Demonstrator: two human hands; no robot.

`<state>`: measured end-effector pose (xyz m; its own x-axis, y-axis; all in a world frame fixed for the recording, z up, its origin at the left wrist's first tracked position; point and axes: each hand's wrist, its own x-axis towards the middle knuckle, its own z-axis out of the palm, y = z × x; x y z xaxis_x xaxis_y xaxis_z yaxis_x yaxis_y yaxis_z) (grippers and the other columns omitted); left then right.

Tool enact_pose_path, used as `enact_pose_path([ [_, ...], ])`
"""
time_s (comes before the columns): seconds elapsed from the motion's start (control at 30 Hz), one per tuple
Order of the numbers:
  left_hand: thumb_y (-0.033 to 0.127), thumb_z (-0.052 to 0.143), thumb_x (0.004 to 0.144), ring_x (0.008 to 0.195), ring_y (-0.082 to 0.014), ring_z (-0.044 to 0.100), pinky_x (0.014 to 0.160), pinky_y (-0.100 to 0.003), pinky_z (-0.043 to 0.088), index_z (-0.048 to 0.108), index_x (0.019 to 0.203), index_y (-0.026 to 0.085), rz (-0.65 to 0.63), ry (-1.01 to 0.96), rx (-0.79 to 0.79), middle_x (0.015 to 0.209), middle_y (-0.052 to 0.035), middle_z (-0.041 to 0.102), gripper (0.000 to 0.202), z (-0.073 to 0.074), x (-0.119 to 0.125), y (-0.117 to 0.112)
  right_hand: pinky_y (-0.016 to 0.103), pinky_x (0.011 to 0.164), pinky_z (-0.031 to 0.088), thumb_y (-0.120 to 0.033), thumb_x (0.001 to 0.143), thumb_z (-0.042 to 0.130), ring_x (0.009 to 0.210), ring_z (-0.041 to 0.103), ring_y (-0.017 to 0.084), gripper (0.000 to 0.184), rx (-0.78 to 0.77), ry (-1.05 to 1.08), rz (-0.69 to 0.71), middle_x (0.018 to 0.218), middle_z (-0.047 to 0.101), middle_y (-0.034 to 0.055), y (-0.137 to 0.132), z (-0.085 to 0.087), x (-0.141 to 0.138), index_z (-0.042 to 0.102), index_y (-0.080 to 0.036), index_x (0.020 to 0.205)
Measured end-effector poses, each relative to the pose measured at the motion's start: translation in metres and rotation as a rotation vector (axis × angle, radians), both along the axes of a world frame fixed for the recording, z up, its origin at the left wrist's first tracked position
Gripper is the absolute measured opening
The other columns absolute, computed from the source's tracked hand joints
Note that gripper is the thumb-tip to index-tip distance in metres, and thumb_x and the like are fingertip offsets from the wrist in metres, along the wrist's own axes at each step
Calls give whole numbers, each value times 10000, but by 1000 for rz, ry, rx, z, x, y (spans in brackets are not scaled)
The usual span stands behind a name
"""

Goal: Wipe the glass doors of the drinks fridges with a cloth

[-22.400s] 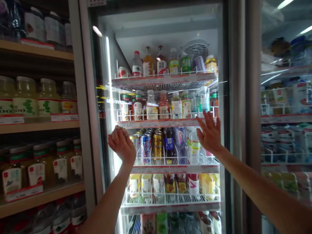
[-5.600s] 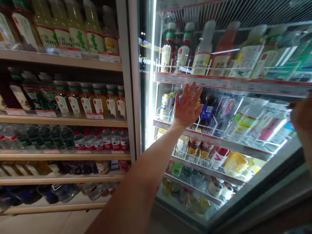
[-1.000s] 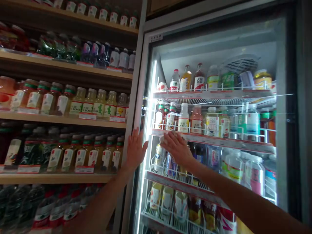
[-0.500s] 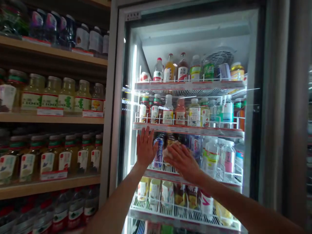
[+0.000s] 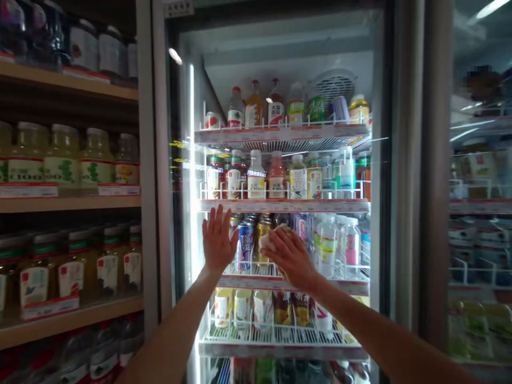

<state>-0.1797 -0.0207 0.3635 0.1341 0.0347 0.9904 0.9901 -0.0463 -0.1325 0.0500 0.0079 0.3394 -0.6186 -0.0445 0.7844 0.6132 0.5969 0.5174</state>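
Observation:
My left hand (image 5: 218, 240) lies flat against the glass door (image 5: 256, 48) of a lit drinks cooler, fingers spread and pointing up. To its right, my right hand (image 5: 294, 261) presses a crumpled whitish cloth (image 5: 267, 244) on the same pane. The cloth shows at the fingertips and past the edge of the hand; the rest is under the palm. Behind the glass, between the two hands, a blue can (image 5: 245, 245) and a gold can (image 5: 263, 234) stand on a wire shelf.
Inside the cooler, shelves hold bottles (image 5: 276, 178) and cans. Left of the metal frame (image 5: 150, 160) are wooden shelves (image 5: 72, 205) with juice bottles (image 5: 98, 157). On the right, beyond a metal upright (image 5: 434, 160), another glass front shows more drinks and reflections.
The view has turned to the right, bringing the right-hand glass front into sight. My right hand with the cloth has slid a little right across the pane; my left stays in place on it.

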Motion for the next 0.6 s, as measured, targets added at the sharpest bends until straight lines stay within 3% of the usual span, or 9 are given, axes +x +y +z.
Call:
enact_pose_path([
  [0.07,347,371,918,1414,-255,140,1131,-490,157,294,1424,136,-5,10,13,1477,-170,298,553,0,0,1,499,1109,222,-241,836,519,1390,224,247,440,-9,156,-39,1496,296,16,4,8,15,500,-352,1261],
  [0.2,341,368,922,1412,-262,148,1130,-499,156,280,1432,149,-10,-30,22,1486,-162,282,552,0,6,2,570,1058,276,-208,859,461,1389,213,312,431,48,652,-190,1522,214,52,20,38,70,497,-307,1277],
  [0.3,354,346,928,1411,-274,148,1126,-517,151,275,1435,161,-21,-90,4,1493,-152,266,547,-1,11,2,608,1009,315,-206,868,430,1383,213,350,456,71,876,-221,1524,185,88,22,38,75,457,-284,1317],
  [0.37,366,337,928,1410,-279,148,1125,-523,147,272,1437,164,-35,-98,-8,1496,-151,261,551,-1,12,2,582,1031,315,-214,861,442,1398,171,338,457,51,795,-190,1530,164,73,16,29,53,462,-285,1312],
  [0.47,374,343,926,1409,-277,157,1125,-518,145,271,1438,167,-43,-87,-9,1494,-156,266,556,-1,10,1,531,1088,268,-241,852,475,1409,157,283,437,-7,501,-155,1521,205,10,7,17,25,489,-345,1276],
  [0.53,377,356,922,1408,-270,169,1129,-501,146,278,1436,173,-49,-72,3,1491,-151,280,558,-2,7,2,532,1092,253,-247,857,475,1404,180,272,427,-26,484,-176,1515,230,11,9,17,33,494,-356,1270],
  [0.6,377,365,918,1408,-265,170,1134,-487,139,288,1432,170,-61,-61,18,1489,-146,287,559,-2,5,3,560,1067,264,-237,869,453,1398,193,294,417,1,661,-224,1516,229,48,17,20,58,500,-319,1275],
])
